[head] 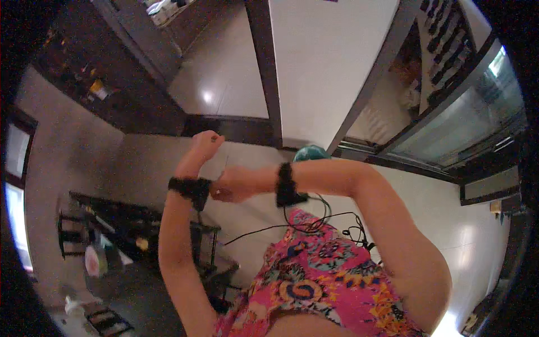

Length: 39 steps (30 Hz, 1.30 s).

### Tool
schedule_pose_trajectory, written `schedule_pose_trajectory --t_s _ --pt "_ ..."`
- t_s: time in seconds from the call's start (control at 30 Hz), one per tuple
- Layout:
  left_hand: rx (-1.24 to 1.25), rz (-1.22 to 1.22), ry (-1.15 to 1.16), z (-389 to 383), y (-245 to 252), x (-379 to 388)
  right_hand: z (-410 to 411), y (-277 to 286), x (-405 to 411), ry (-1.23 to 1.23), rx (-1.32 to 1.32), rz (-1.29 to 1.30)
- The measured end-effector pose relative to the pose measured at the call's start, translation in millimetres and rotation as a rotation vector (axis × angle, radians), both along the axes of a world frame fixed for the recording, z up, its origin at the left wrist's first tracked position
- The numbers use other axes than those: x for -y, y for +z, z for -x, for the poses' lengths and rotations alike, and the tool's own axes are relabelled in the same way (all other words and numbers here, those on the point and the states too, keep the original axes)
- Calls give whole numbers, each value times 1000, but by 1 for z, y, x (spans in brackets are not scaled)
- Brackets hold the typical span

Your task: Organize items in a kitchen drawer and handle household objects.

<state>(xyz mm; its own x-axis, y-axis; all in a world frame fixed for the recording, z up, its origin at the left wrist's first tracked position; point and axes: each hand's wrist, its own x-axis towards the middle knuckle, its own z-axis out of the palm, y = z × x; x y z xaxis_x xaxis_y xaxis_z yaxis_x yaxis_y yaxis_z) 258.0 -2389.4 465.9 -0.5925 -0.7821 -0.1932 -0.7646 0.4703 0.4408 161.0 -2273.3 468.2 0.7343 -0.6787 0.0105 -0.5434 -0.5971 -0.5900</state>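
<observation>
My left hand [207,144] is raised left of centre, its fingers curled closed with nothing visible in them. A black wrist strap [185,187] with a small dark block goes around my left wrist. My right hand [238,183] comes in from the right, its curled fingers on the right-hand edge of that strap; blur hides the exact grip. Around my right wrist is a second black strap [286,185], also with a dark block. Thin black cables [313,227] hang in loops below it, in front of my pink patterned garment [320,274].
A dark rack [126,227] with assorted items stands at lower left. A teal round object [311,153] sits on the floor beyond my right forearm. Dark-framed doorways, a white panel [328,63] and a glass-fronted cabinet [454,122] lie ahead and to the right.
</observation>
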Motion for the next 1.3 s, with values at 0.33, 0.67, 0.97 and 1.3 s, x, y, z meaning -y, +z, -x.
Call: schedule_pose_trajectory --t_s 0.33,0.67,0.97,1.3 --pt "-187 -99 -665 -26 74 438 -167 -85 691 -330 -168 -168" --pt "-633 -30 -203 -183 -45 852 -165 -49 1099 -252 768 -825" --pt "-1611 -497 1246 -246 -155 789 78 -117 945 -1146 1430 -943" --pt "-400 -247 466 54 -87 843 335 -111 792 -983 -100 -322"
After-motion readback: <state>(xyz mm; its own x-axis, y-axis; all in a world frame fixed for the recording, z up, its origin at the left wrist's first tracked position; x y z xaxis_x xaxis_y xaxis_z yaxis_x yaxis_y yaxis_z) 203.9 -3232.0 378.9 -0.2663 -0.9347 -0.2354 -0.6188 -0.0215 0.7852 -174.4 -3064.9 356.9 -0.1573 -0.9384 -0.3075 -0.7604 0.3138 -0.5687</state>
